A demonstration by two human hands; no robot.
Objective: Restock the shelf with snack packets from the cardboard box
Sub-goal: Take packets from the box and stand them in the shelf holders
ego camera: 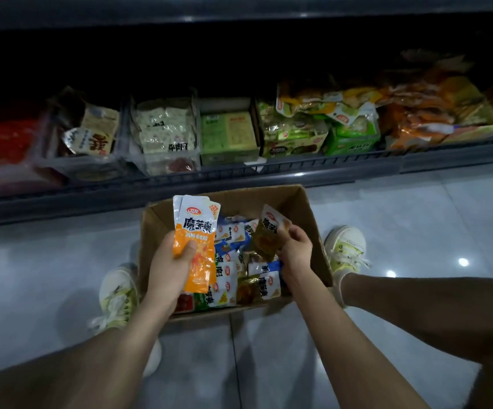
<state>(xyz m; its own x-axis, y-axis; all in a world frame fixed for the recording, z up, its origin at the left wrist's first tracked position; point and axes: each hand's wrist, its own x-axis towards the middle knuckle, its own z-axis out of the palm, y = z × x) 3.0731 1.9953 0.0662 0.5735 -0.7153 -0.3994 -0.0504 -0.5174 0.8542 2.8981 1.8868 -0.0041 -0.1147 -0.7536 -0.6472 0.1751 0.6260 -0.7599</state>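
Observation:
An open cardboard box (304, 208) stands on the floor between my feet, holding several small snack packets (233, 276) in white, blue and brown. My left hand (171, 267) grips a stack of orange-and-white packets (198, 228) upright above the box's left side. My right hand (295, 249) pinches a brown-and-white packet (268, 234) above the box's right side. The low shelf (298, 168) runs across the view beyond the box, with bins of packaged snacks.
Shelf bins hold red packs (0, 143), white packets (165, 128), a green carton (229, 134) and orange bags (428, 110). A darker shelf overhangs above. My shoes (118, 293) (345, 246) flank the box on glossy grey floor tiles.

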